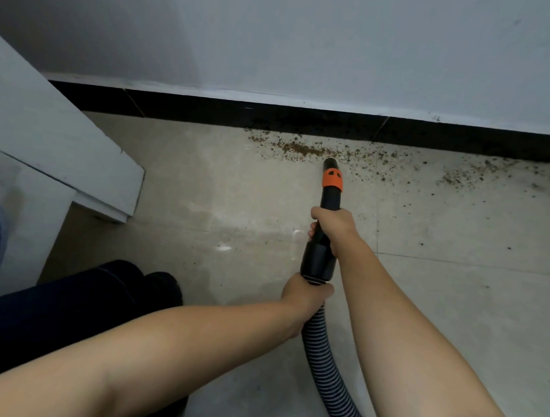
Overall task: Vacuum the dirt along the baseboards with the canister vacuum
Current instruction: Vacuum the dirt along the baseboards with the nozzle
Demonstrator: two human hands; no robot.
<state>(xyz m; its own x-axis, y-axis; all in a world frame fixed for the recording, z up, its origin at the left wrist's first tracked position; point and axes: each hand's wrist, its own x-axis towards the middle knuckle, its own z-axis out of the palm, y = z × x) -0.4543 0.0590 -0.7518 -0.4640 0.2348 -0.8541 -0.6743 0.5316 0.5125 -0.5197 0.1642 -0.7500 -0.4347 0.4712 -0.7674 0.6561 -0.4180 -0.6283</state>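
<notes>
A black vacuum nozzle (330,191) with an orange collar points at the floor just short of the black baseboard (302,117). Brown dirt (304,148) lies in a band along the baseboard, from just left of the nozzle tip out to the right edge. My right hand (334,224) grips the black tube behind the collar. My left hand (305,295) grips the spot where the tube joins the ribbed hose (324,359), which runs down and out of the bottom of the frame. The canister itself is out of view.
A white cabinet or furniture corner (82,158) juts in from the left, close to the baseboard. My dark trouser leg and shoe (134,284) stand at lower left. The pale tiled floor (451,292) stretches to the right, with scattered specks.
</notes>
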